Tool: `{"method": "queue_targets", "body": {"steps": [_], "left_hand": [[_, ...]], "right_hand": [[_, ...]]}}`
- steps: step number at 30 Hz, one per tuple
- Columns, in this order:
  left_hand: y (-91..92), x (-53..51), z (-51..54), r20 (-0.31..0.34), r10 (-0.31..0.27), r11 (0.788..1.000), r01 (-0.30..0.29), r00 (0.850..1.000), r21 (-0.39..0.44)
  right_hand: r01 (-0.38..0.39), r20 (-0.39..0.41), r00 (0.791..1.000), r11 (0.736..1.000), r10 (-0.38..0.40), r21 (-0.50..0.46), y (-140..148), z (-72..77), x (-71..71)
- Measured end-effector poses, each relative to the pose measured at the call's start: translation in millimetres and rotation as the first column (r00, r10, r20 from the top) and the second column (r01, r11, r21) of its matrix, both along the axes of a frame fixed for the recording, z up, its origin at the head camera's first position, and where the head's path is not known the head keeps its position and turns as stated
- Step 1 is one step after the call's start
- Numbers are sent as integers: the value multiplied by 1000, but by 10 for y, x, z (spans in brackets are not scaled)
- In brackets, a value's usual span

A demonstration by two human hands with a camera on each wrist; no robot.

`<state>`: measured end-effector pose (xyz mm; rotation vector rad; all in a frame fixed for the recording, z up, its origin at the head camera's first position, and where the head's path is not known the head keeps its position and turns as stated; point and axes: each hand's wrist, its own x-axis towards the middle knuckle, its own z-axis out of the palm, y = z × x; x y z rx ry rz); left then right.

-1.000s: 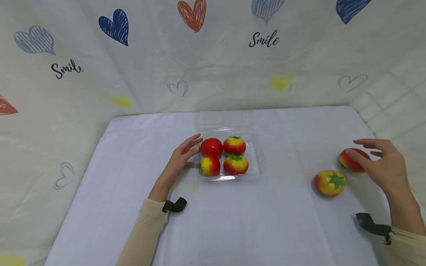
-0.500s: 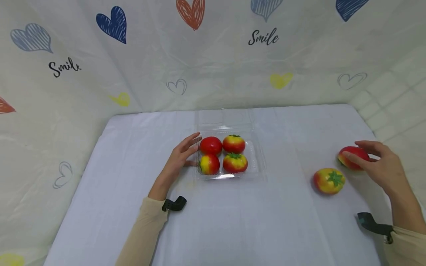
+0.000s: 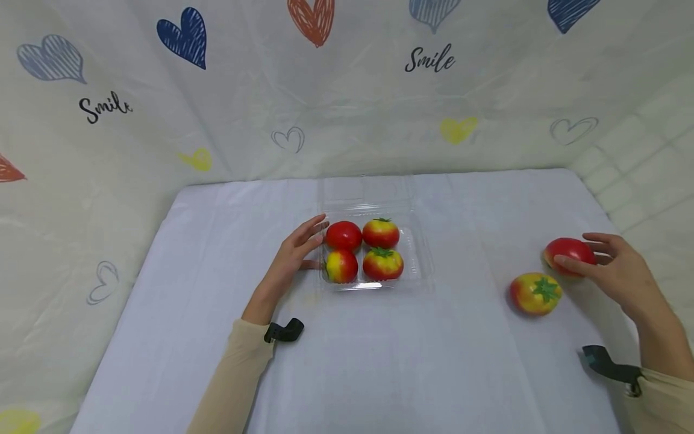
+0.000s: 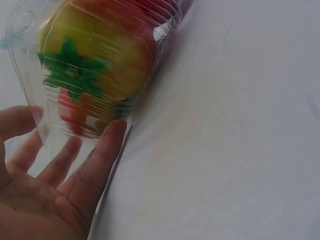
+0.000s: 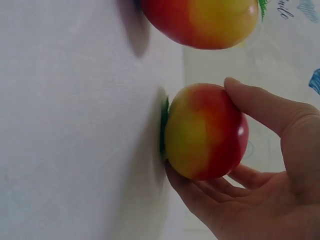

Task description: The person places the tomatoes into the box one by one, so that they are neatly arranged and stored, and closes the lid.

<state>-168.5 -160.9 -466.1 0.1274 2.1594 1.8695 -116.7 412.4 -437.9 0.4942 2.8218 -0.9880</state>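
My right hand holds a red and yellow tomato between thumb and fingers at the right of the table. In the right wrist view this tomato has its green leafy side turned down to the cloth. Another tomato, green leaves showing, lies just left of that hand. At the middle stands a clear plastic clamshell box with its lid folded back and several tomatoes inside. My left hand rests against the box's left side, thumb and fingers extended, as the left wrist view also shows.
A white cloth covers the table. Behind it hangs a pale curtain printed with hearts and "Smile". The box's transparent lid lies toward the table's back edge. Black straps with camera mounts sit on both wrists.
My right hand has closed its thumb and fingers on the red tomato and shifted it slightly left. My left hand stays at the box's side.
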Motion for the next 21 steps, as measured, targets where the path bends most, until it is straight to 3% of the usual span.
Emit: {"method": "queue_targets", "body": {"steps": [5, 21], "left_hand": [[-14, -15, -5, -11, -9, 1000, 9, 1000, -4], [-12, -7, -13, -3, -8, 1000, 8, 1000, 14]], "right_hand": [[23, -15, 1000, 999, -23, -34, -57, 40, -34], [-99, -133, 987, 993, 89, -69, -246, 195, -75]]}}
